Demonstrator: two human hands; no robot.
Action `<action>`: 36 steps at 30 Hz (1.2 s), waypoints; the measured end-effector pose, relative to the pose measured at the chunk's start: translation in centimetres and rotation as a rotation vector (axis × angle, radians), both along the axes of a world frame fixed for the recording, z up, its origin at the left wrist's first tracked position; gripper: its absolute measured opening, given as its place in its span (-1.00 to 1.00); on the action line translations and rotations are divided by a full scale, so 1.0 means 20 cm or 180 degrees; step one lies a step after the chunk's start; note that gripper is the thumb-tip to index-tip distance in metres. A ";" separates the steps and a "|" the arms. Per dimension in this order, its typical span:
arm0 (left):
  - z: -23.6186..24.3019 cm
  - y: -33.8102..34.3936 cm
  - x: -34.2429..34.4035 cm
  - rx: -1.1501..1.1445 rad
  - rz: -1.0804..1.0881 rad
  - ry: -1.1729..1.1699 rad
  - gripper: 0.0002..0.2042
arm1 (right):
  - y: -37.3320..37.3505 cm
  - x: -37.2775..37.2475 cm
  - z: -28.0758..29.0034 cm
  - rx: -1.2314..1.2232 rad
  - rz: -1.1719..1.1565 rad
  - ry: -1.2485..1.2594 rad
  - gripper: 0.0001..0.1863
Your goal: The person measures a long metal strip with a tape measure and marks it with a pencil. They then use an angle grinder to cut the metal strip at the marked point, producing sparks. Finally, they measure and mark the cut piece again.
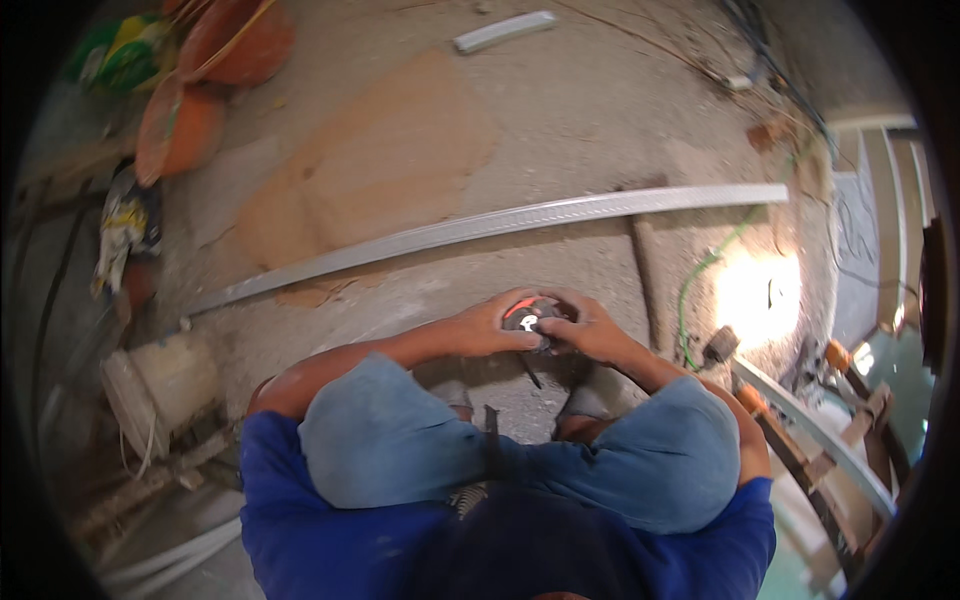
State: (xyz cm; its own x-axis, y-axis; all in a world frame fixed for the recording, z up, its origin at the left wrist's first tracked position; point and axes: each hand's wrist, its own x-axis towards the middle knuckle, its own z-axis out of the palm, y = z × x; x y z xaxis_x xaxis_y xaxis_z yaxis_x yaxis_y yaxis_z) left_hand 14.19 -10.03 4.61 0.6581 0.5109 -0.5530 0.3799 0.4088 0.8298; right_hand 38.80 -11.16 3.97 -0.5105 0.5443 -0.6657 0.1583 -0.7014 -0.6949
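I squat with both hands together above the dusty floor, holding a small round black and orange device [530, 316], apparently a tape measure. My left hand [497, 327] grips it from the left with the thumb across its lower side, and my right hand [585, 327] wraps round its right side, thumb on its face. A short dark strip hangs below it. Just beyond my hands a long silver metal channel [460, 232] lies slanting across the floor.
Orange buckets [180, 130] and a bag [128, 225] lie at the upper left, a white bucket [170, 385] at my left. A brown cardboard sheet [360, 150], a short metal piece [505, 32], a green cord [690, 295] and wood pieces [790, 450] surround me.
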 end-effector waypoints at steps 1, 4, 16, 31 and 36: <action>-0.01 0.00 0.00 -0.0076 0.0050 0.0132 -0.17 | 0.00 -0.01 -0.01 -0.0267 -0.0184 0.0117 -0.46; -0.02 -0.01 0.01 -0.0364 0.0046 0.0130 -0.21 | -0.03 -0.01 0.02 -0.0734 -0.0478 0.0240 -0.66; -0.03 -0.06 0.00 -0.1530 0.0434 -0.0509 -0.51 | -0.02 -0.01 0.12 0.0024 0.0179 0.0301 -0.74; -0.03 -0.01 -0.05 -0.1028 -0.0335 -0.0207 -0.58 | 0.07 0.06 -0.04 0.1978 0.0396 -0.1780 -0.81; 0.00 -0.01 -0.05 -0.1652 -0.0034 -0.0329 -0.59 | 0.20 0.16 0.03 0.2306 0.0841 -0.2412 -0.82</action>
State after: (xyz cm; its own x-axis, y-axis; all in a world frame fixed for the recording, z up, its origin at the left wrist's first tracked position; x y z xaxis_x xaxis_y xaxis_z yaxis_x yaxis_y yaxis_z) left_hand 13.26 -10.17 4.67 0.7263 0.1801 -0.6634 0.3134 0.7722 0.5527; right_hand 42.01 -7.25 4.61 -0.2604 0.8686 -0.4216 0.8075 -0.0435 -0.5883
